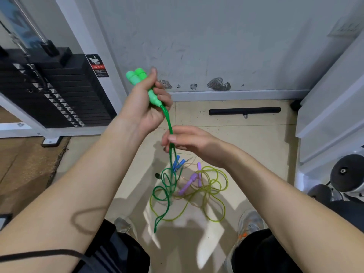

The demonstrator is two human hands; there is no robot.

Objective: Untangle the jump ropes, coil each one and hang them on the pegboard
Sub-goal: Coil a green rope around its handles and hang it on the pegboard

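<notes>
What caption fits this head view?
Left hand grips green handles; right hand pinches the green rope above tangled ropes.

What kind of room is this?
Most likely a gym. A black weight stack stands on the left, a black bar handle lies on the floor, and jump ropes lie in a tangle nearby.

A black bar [244, 111] lies on the beige floor [260, 142]. Just behind the bar rises a scuffed grey wall [216, 36], chipped above its skirting. Far left of the bar stands a black weight stack [65, 91] in a white frame. To the bar's right are white panels [334, 107].
</notes>
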